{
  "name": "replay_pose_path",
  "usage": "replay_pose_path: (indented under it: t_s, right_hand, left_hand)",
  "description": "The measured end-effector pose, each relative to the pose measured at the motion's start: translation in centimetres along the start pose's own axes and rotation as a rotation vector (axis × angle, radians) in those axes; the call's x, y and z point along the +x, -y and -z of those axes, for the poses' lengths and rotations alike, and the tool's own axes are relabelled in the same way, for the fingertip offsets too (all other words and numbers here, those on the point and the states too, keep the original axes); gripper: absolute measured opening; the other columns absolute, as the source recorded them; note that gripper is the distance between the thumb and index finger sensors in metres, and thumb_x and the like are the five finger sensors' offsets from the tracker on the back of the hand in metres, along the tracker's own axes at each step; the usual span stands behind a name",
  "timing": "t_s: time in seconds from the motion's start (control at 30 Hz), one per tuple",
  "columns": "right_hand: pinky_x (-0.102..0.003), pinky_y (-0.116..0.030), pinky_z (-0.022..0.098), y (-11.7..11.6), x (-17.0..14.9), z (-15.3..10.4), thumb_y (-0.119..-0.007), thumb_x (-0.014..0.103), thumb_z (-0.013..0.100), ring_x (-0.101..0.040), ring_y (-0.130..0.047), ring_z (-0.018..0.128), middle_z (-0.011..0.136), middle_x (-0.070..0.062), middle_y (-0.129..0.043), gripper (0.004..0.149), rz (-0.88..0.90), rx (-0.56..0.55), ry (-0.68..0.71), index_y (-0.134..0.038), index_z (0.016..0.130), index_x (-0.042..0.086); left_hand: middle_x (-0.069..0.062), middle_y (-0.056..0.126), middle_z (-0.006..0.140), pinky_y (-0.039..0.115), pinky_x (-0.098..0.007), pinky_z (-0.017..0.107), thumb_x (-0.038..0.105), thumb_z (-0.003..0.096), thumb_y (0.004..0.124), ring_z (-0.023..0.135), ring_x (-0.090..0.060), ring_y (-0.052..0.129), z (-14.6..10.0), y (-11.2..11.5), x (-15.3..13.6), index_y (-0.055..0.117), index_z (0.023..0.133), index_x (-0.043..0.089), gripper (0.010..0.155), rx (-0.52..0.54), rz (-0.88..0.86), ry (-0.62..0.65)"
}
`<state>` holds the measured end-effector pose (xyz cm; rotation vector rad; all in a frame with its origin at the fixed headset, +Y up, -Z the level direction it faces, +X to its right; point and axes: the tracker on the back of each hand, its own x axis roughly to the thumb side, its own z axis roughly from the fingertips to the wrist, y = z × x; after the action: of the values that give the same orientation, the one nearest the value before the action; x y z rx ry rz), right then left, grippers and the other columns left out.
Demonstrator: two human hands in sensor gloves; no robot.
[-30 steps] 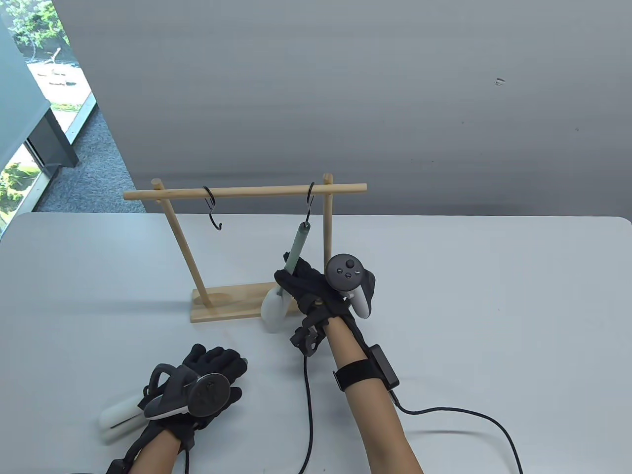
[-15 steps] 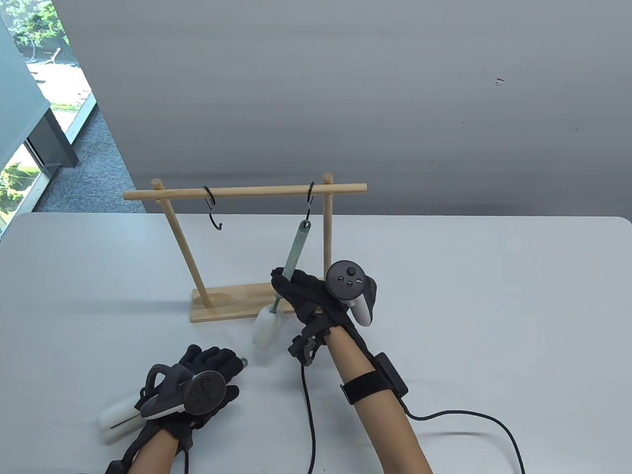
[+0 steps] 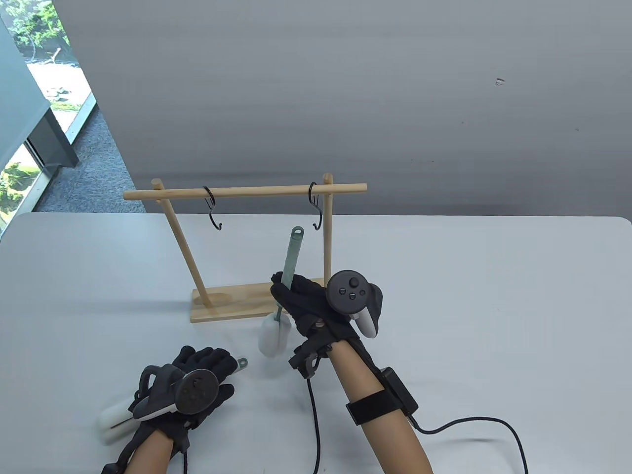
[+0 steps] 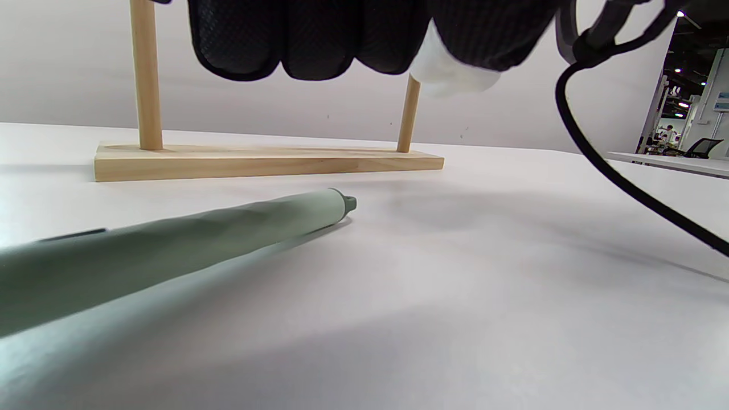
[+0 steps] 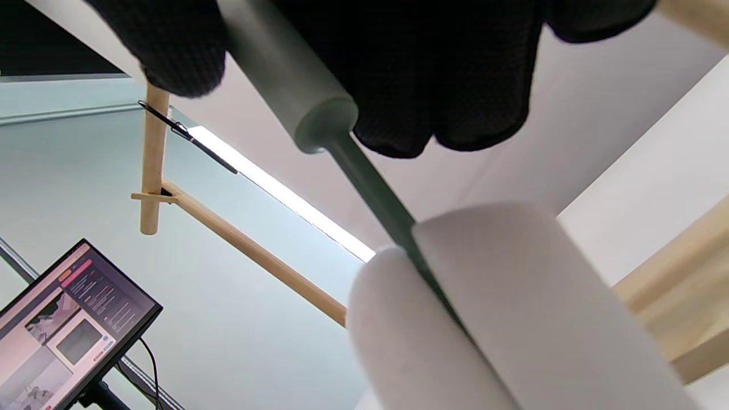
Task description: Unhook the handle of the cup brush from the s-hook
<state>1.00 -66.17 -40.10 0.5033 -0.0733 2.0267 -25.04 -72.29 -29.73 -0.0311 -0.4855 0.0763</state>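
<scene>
My right hand (image 3: 306, 301) grips the green handle of the cup brush (image 3: 291, 254), which tilts upright with its white sponge head (image 3: 271, 338) hanging just above the table. The loop at the handle's top is free, below and left of the right s-hook (image 3: 316, 210) on the wooden rack's bar (image 3: 247, 190). In the right wrist view my fingers (image 5: 433, 68) wrap the handle (image 5: 285, 74) above the sponge (image 5: 501, 319). My left hand (image 3: 202, 380) hovers over a second brush lying on the table; its fingers (image 4: 302, 34) hang clear of that handle (image 4: 171, 245).
An empty left s-hook (image 3: 213, 212) hangs on the bar. The rack's base (image 3: 227, 303) stands just behind both hands. The second brush's white head (image 3: 113, 419) lies at the front left. A black cable (image 3: 469, 424) trails from my right wrist.
The brush's loop has come off the right s-hook, which has swung back to the right. My right hand has drawn the brush slightly down and toward me. The left hand has shifted slightly toward me.
</scene>
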Motion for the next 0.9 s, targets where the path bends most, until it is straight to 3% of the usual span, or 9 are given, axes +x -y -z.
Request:
replay_pose_path:
  t_s: [0.27,0.4,0.57,0.73,0.9]
  right_hand:
    - [-0.070,-0.049,0.057,2.4,0.0,-5.6,-0.069,0.044,0.051,-0.051,-0.082,0.076,0.083,-0.025,-0.082,0.056,-0.302,0.011,0.058,-0.073,0.089,0.004]
    - [-0.071,-0.046,0.058,3.8,-0.3,-8.1,-0.071,0.041,0.050,-0.053,-0.080,0.077,0.083,-0.027,-0.081,0.055,-0.452,-0.022,0.048,-0.074,0.089,0.002]
    - [-0.072,-0.041,0.059,4.1,-1.2,-11.2,-0.072,0.040,0.050,-0.054,-0.079,0.078,0.084,-0.028,-0.080,0.055,-0.641,0.025,-0.016,-0.073,0.090,0.002]
    - [-0.073,-0.037,0.061,4.2,-2.4,-12.5,-0.073,0.037,0.049,-0.056,-0.076,0.080,0.085,-0.029,-0.078,0.055,-0.750,0.020,-0.060,-0.073,0.090,0.001]
    - [-0.073,-0.036,0.061,4.4,-3.3,-12.6,-0.073,0.034,0.049,-0.056,-0.074,0.081,0.087,-0.029,-0.076,0.055,-0.749,-0.004,-0.072,-0.068,0.092,0.001]
  left_hand:
    - [-0.012,0.076,0.102,0.054,-0.061,0.069,0.046,0.0410,0.075,0.093,-0.043,0.080,0.2,0.2,0.1,0.072,0.092,0.021,0.057,-0.004,-0.002,0.004]
    - [-0.012,0.076,0.102,0.054,-0.062,0.069,0.046,0.0410,0.075,0.093,-0.043,0.080,0.4,0.5,0.1,0.072,0.092,0.021,0.057,-0.016,0.009,0.004]
    - [-0.012,0.076,0.102,0.054,-0.061,0.069,0.046,0.0410,0.075,0.093,-0.043,0.080,0.4,0.5,0.1,0.072,0.092,0.021,0.057,-0.022,0.015,-0.007]
    - [-0.012,0.076,0.102,0.054,-0.062,0.069,0.046,0.0411,0.075,0.093,-0.043,0.080,0.6,1.0,-0.1,0.072,0.092,0.021,0.057,-0.046,0.012,-0.018]
    - [-0.012,0.076,0.102,0.054,-0.062,0.069,0.046,0.0412,0.075,0.092,-0.043,0.080,0.8,1.1,0.0,0.071,0.092,0.021,0.057,-0.054,0.014,-0.016]
